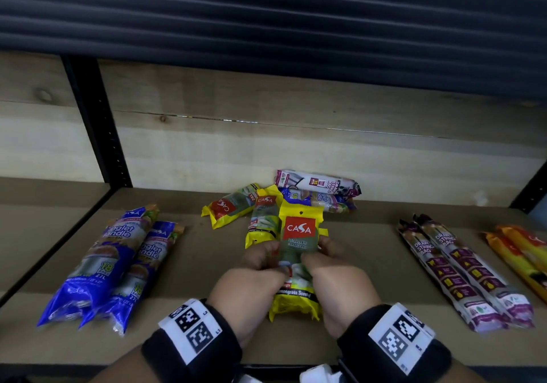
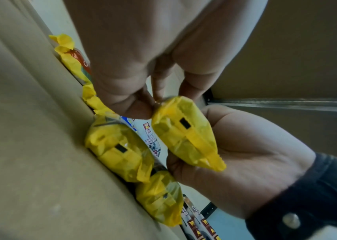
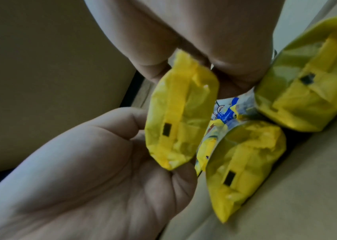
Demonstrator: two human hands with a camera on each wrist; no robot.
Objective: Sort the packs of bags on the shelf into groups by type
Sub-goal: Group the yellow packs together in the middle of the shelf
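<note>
A yellow CASA degradable garbage bag pack (image 1: 300, 234) is held just above the shelf (image 1: 207, 264) at its middle. My left hand (image 1: 263, 257) grips its left side and my right hand (image 1: 325, 252) grips its right side. The wrist views show the pack's folded yellow end (image 2: 183, 134) (image 3: 179, 113) between the two hands. Two more yellow packs (image 1: 231, 205) (image 1: 262, 220) lie just behind it. A white drawstring pack (image 1: 316, 181) and a singlet-handle pack (image 1: 325, 202) lie at the back.
Two blue singlet-handle packs (image 1: 103, 264) lie side by side at the left. Two purple drawstring packs (image 1: 461, 270) lie at the right, with orange packs (image 1: 521, 252) beyond them at the frame edge. A black upright (image 1: 97, 122) stands at the back left.
</note>
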